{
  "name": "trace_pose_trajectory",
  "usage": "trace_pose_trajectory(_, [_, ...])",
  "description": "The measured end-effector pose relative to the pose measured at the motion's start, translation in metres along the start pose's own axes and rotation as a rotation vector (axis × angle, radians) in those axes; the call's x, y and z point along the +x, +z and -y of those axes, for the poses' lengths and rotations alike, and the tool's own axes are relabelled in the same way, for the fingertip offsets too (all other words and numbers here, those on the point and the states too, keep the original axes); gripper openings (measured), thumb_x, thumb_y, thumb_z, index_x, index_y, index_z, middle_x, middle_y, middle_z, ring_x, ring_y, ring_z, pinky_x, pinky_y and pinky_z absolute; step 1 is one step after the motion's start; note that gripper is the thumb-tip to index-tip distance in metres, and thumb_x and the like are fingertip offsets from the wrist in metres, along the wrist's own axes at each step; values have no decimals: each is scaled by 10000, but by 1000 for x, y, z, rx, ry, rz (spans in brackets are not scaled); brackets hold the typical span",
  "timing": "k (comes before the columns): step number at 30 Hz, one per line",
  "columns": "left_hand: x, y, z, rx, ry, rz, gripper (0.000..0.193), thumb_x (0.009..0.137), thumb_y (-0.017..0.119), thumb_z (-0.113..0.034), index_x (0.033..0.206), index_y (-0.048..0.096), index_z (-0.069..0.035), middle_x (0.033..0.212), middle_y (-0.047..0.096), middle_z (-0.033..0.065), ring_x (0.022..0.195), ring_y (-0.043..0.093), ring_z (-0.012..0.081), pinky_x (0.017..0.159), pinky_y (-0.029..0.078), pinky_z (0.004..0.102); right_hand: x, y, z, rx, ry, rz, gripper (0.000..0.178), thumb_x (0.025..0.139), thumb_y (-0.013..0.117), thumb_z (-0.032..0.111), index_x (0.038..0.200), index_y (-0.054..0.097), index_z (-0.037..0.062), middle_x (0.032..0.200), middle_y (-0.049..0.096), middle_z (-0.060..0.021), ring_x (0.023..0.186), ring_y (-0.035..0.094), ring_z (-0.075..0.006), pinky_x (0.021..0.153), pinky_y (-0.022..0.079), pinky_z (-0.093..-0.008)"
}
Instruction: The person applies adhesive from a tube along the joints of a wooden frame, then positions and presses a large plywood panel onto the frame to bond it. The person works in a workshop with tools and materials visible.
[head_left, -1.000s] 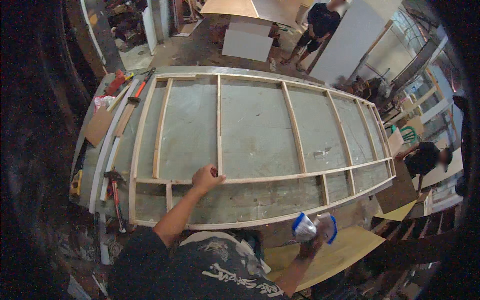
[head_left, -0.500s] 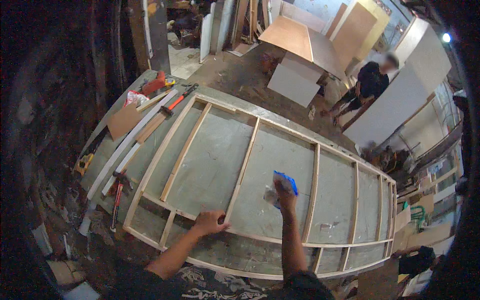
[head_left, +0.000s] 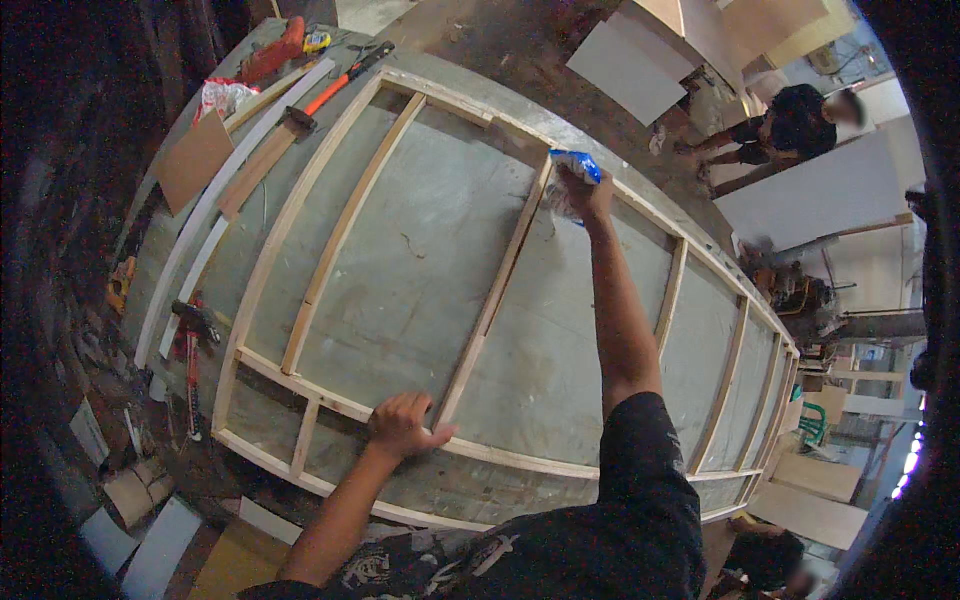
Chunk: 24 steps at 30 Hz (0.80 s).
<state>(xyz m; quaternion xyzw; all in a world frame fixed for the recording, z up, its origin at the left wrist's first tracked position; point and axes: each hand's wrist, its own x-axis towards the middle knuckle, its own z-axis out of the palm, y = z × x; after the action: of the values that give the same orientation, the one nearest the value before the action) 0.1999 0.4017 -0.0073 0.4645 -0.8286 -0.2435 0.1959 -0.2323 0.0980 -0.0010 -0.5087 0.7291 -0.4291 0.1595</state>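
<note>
A large pale wooden frame (head_left: 335,400) with several cross slats lies flat on a grey-green worktable (head_left: 430,230). My right hand (head_left: 588,195) reaches to the far rail, closed round a soft blue-and-clear plastic pouch (head_left: 577,165). The pouch is held at the top end of a cross slat (head_left: 500,275); whether it touches the wood I cannot tell. On the near inner rail, beside the lower end of that slat, my left hand (head_left: 402,425) is curled over the wood with its thumb out to the right.
Left on the table lie a hammer with an orange handle (head_left: 330,92), a red-handled hammer (head_left: 193,370), white strips (head_left: 230,165), a brown board piece (head_left: 194,162) and a yellow tape measure (head_left: 316,42). A person (head_left: 795,125) bends by panels at the far right; another (head_left: 765,560) is lower right.
My right hand has moved away from me with the pouch, from the open bay to the slat's far end. My left hand stays on the near rail. The view has shifted closer to the frame.
</note>
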Motion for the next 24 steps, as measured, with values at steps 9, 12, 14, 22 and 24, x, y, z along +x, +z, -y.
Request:
trace_pose_trajectory(9, [-3, -2, -2, 10, -2, 23, 523, 726, 784, -602, 815, 592, -125, 658, 595, 79, 572, 631, 290, 508, 505, 416, 42, 23, -58, -220, 39, -81, 341, 809, 867, 331, 952, 783, 33, 836, 767, -121, 739, 723, -199, 720, 559, -375])
trace_pose_trajectory(12, [-1, -5, -3, -14, -13, 54, 514, 732, 783, -584, 820, 582, -120, 660, 595, 88, 567, 623, 300, 513, 506, 423, 32, 18, -55, -210, 127, 36, 327, 807, 873, 312, 970, 786, 42, 856, 771, -103, 752, 712, -177, 731, 559, -364])
trace_pose_trajectory(14, [0, -6, -4, -13, -17, 58, 512, 735, 782, -575, 816, 578, -112, 664, 600, 97, 575, 629, 307, 517, 510, 427, 22, 14, -44, -177, 129, 74, 321, 808, 877, 299, 980, 787, 44, 872, 773, -92, 760, 705, -164, 732, 559, -361])
trace_pose_trajectory(22, [-2, -5, -4, 9, -43, 92, 529, 733, 778, -580, 849, 611, -92, 709, 646, 126, 636, 670, 337, 570, 534, 465, -69, 4, 6, -130, 124, 121, 356, 783, 870, 362, 848, 761, 29, 764, 732, -191, 661, 700, -335, 662, 525, -457])
trace_pose_trajectory(24, [-3, -4, -3, -18, -103, 160, 566, 720, 786, -597, 920, 672, -80, 744, 686, 142, 664, 689, 354, 613, 550, 501, -91, 4, 11, -142, 56, 60, 369, 778, 870, 368, 878, 765, 29, 788, 735, -202, 696, 716, -337, 679, 532, -451])
